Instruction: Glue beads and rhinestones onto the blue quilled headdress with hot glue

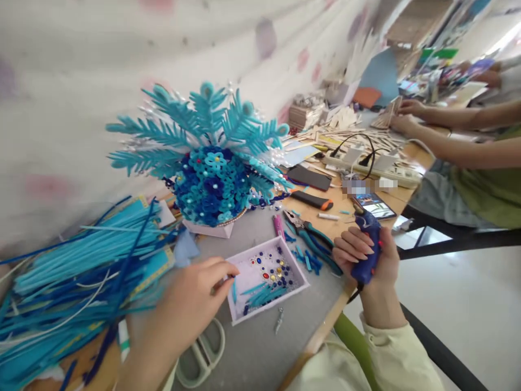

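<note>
My right hand (pixel 368 255) is wrapped round a blue hot glue gun (pixel 367 247), its nozzle pointing up. Thumb and fingertips of my left hand (pixel 203 290) are pinched together at the left edge of a shallow white box (pixel 268 279); a tiny dark spot shows between them, too small to name. Inside the box lie red, gold and dark blue beads and gems (pixel 277 269), plus short light blue strips (pixel 264 296). Behind it stands a headdress-like piece (pixel 214 184) of blue fuzzy flowers, with light blue feathery sprays and pearl strands fanning out.
Bundles of blue pipe cleaners (pixel 81 271) cover the left side. Scissors (pixel 203 353) lie under my left forearm. Pliers (pixel 313 239), a utility knife (pixel 311 200), a phone (pixel 376 206) and a power strip (pixel 374 165) lie beyond. Another person's hands (pixel 407 114) hold wooden sticks at right.
</note>
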